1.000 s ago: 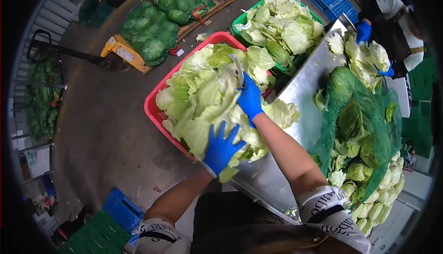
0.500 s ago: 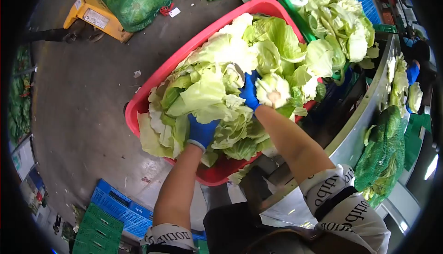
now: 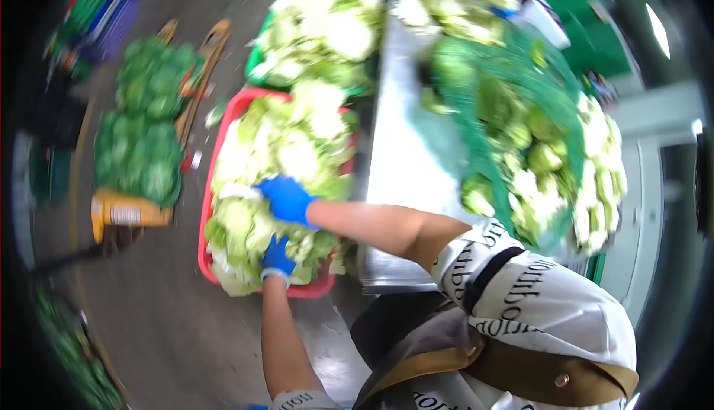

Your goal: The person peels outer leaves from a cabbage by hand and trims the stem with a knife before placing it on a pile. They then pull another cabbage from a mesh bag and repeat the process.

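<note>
The frame is motion-blurred. A red crate (image 3: 205,257) on the floor is heaped with loose cabbage leaves (image 3: 286,149). My right hand (image 3: 286,199), in a blue glove, lies on top of the heap, closed around a knife whose pale blade (image 3: 238,190) sticks out to the left. My left hand (image 3: 277,258), also blue-gloved, is lower down at the near end of the crate, with its fingers dug into the leaves.
A green crate (image 3: 256,75) of leaves stands behind the red one. To the right is a steel table (image 3: 401,164) with a green net bag of cabbages (image 3: 513,97) and trimmed heads (image 3: 602,157). Netted cabbages (image 3: 141,138) sit on a yellow pallet jack (image 3: 123,213) at left.
My head has swung right and up, so the steel table is back in view. Both hands have stayed on the leaf heap, with the right hand now nearer the crate's left side.
</note>
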A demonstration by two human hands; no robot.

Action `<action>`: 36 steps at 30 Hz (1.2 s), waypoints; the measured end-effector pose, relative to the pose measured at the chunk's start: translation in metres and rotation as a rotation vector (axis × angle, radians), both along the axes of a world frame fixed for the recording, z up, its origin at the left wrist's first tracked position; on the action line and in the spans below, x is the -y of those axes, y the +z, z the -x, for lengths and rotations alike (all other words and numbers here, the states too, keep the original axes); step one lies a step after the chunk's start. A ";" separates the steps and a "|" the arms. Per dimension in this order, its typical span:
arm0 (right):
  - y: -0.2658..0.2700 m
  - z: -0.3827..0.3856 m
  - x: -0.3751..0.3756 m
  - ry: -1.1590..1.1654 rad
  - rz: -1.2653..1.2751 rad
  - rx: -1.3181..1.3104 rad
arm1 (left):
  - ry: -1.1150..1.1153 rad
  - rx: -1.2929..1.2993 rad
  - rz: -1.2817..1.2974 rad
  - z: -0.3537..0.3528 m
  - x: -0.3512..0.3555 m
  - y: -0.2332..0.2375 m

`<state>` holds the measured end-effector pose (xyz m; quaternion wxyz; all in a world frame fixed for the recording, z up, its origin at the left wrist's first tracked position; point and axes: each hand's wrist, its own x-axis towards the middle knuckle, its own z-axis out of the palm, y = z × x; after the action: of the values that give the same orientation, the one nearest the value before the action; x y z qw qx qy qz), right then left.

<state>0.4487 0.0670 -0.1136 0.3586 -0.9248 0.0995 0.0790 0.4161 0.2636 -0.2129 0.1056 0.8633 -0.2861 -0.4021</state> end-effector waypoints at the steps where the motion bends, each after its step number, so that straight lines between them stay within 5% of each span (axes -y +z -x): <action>1: 0.033 0.019 0.005 0.043 -0.016 0.088 | 0.039 0.020 0.015 0.004 -0.002 0.013; 3: 0.072 0.065 0.019 0.032 -0.013 0.260 | 0.031 0.079 -0.078 0.003 0.003 0.053; 6: 0.131 0.151 0.067 -0.134 -0.121 -0.038 | 0.177 0.274 0.315 0.015 0.010 0.093; 7: 0.139 0.187 0.083 -0.245 -0.141 0.067 | 0.279 0.231 0.494 0.019 0.019 0.098; 9: 0.126 0.258 0.125 -0.426 -0.020 0.202 | 0.414 0.100 0.642 0.043 0.075 0.181; 11: 0.130 0.328 0.169 -0.637 -0.022 0.271 | 0.118 0.384 0.838 0.052 0.117 0.172; 14: 0.130 0.404 0.228 -0.884 -0.181 0.262 | -0.061 0.346 1.052 0.096 0.220 0.210; 19: 0.147 0.428 0.319 -0.935 -0.319 0.480 | -0.123 0.018 1.078 0.170 0.402 0.235; 22: 0.152 0.419 0.363 -0.935 -0.383 0.516 | 0.015 0.205 1.068 0.164 0.518 0.220; 23: 0.152 0.416 0.375 -0.900 -0.373 0.574 | -0.053 0.450 0.978 0.153 0.551 0.217; 24: 0.158 0.412 0.385 -0.889 -0.319 0.558 | -0.088 0.268 1.063 0.143 0.576 0.239; 25: 0.163 0.408 0.396 -0.879 -0.267 0.541 | -0.096 0.157 0.838 0.142 0.594 0.271; 27: 0.149 0.397 0.424 -0.844 -0.099 0.628 | -0.056 -0.104 0.815 0.119 0.639 0.252; 31: 0.145 0.373 0.461 -0.994 -0.255 0.470 | -0.049 -0.234 0.809 0.129 0.637 0.263; 33: 0.129 0.362 0.465 -0.963 -0.098 0.677 | -0.052 -0.238 0.859 0.132 0.607 0.256; 36: 0.128 0.361 0.460 -1.002 -0.256 0.659 | -0.257 0.064 0.990 0.148 0.532 0.246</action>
<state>0.0879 -0.3928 0.0140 0.4724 -0.6910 0.3957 -0.3780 0.2683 -0.2688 0.0327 0.4428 0.6796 -0.5490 -0.2016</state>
